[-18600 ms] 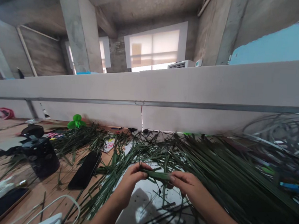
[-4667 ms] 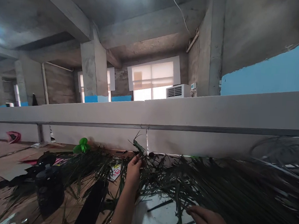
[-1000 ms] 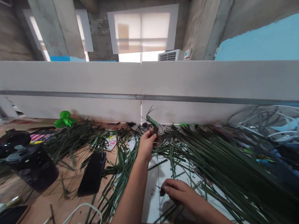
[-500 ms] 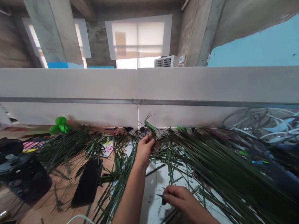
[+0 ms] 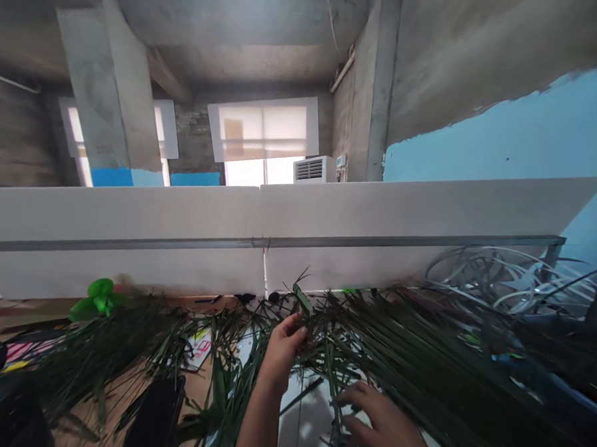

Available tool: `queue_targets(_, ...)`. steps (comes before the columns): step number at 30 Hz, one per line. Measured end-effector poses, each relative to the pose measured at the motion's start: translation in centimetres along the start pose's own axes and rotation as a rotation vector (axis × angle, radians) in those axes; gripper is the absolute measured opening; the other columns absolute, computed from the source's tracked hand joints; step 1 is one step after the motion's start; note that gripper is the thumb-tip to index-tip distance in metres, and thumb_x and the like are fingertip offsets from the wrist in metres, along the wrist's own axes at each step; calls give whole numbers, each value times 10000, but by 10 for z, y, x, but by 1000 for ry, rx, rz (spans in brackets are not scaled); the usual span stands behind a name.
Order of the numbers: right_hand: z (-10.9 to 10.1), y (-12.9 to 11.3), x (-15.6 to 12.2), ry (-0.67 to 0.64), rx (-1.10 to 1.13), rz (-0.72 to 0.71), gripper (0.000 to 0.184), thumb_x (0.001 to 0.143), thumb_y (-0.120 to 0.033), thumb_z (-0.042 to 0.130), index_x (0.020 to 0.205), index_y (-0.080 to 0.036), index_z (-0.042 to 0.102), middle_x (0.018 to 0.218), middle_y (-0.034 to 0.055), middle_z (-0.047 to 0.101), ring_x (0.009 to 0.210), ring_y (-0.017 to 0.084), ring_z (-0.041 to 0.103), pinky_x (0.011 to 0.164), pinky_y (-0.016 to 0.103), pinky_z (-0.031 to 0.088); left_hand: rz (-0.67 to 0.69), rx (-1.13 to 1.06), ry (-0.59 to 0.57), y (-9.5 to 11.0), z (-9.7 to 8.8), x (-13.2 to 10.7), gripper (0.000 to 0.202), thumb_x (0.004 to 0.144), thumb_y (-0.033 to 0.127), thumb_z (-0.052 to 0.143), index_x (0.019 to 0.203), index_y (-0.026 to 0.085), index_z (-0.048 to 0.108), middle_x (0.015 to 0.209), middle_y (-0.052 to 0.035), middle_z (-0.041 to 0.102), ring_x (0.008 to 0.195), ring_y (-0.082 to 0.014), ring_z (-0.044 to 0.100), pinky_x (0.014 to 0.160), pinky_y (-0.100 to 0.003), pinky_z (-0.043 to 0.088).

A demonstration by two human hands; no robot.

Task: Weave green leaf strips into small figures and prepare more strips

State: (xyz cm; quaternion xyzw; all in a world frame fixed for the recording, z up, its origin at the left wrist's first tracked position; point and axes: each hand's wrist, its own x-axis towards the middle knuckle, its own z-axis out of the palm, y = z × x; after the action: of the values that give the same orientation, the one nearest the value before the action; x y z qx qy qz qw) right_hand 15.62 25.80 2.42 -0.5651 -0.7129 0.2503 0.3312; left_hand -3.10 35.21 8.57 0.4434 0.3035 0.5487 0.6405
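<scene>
My left hand (image 5: 280, 349) reaches forward over the heap of leaf strips, its thumb and fingertips slightly apart. Just beyond its fingertips stands a small folded green leaf piece (image 5: 302, 298) with thin feeler-like ends sticking up. No contact shows between them. My right hand (image 5: 381, 418) is lower and nearer, blurred a little, with fingers spread above the white surface (image 5: 306, 417) and some loose strips. Nothing shows in its grasp. To its right lies a large bundle of long dark green leaf strips (image 5: 422, 350).
A black phone (image 5: 155, 416) lies at the left among cut leaf scraps (image 5: 117, 341). Further back is a bright green object (image 5: 98, 298). A dark container (image 5: 4, 395) stands at the lower left. Coiled white cables (image 5: 506, 274) fill the back right, before a white partition (image 5: 379, 214).
The view has tilted up. My left hand has drawn back slightly from the folded leaf piece and loosened its pinch. My right hand's fingers have spread from a closed pose.
</scene>
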Motion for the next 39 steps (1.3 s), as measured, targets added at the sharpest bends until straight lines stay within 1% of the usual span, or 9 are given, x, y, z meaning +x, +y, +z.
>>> queue_targets(4, 5, -11, 23, 38, 490, 103, 366, 772, -475, 638, 975, -185, 732, 925, 78, 718, 802, 228, 638, 679, 310, 473, 5, -12, -37, -4, 8, -2, 494, 530, 307, 895, 981, 155, 764, 707, -4, 675, 570, -108, 536, 536, -212, 382)
queue_targets(7, 20, -22, 36, 9, 828, 197, 435, 693, -527, 726, 961, -187, 692, 787, 25, 671, 528, 125, 537, 486, 241, 396, 15, 11, -58, -10, 15, -2, 438, 531, 286, 882, 941, 167, 783, 673, -3, 677, 575, -119, 544, 545, -215, 385)
queue_targets(11, 39, -20, 45, 6, 1033, 155, 434, 690, -526, 758, 964, -207, 654, 818, 30, 699, 415, 71, 478, 396, 199, 315, 21, 54, -73, -19, 21, -2, 416, 546, 303, 877, 937, 184, 798, 702, -25, 709, 652, -173, 612, 618, -261, 460)
queue_targets(17, 41, 2, 45, 132, 1051, 155, 548, 611, -601, 799, 921, -189, 610, 589, -27, 633, 363, 85, 470, 373, 191, 294, -7, 50, -132, -27, 21, -2, 518, 498, 404, 922, 948, 176, 804, 919, -111, 767, 826, -265, 672, 738, -340, 512)
queue_targets(21, 32, 1, 41, 130, 986, 155, 551, 584, -624, 812, 849, -190, 599, 570, -26, 639, 374, 77, 440, 385, 190, 298, -60, 48, -85, -32, 19, 2, 581, 495, 501, 913, 969, 187, 792, 843, -93, 753, 725, -228, 657, 630, -295, 477)
queue_targets(24, 33, 2, 41, 111, 954, 150, 552, 572, -607, 826, 845, -180, 606, 581, -9, 655, 431, 91, 489, 425, 191, 326, -85, 9, -32, -32, 17, 3, 569, 497, 523, 905, 928, 174, 780, 757, -65, 729, 624, -171, 612, 567, -251, 422)
queue_targets(29, 44, 12, 41, 37, 901, 172, 516, 633, -603, 773, 875, -188, 587, 593, -10, 662, 371, 69, 421, 390, 192, 265, -63, -12, -58, -27, 14, 1, 517, 563, 491, 888, 960, 181, 772, 783, -58, 728, 662, -180, 633, 597, -257, 449)
queue_targets(35, 46, 14, 40, 56, 850, 189, 401, 685, -516, 727, 869, -187, 588, 633, 1, 672, 408, 77, 420, 415, 199, 261, -27, 12, -40, -22, 16, -2, 497, 517, 454, 920, 901, 175, 771, 829, -54, 727, 710, -186, 635, 645, -266, 472)
queue_targets(39, 45, 10, 39, 94, 821, 114, 306, 665, -439, 729, 785, -187, 603, 621, 8, 644, 529, 133, 531, 487, 222, 324, -5, 40, -140, -13, 19, -10, 429, 588, 416, 895, 910, 163, 769, 804, -54, 721, 692, -168, 610, 650, -251, 452)
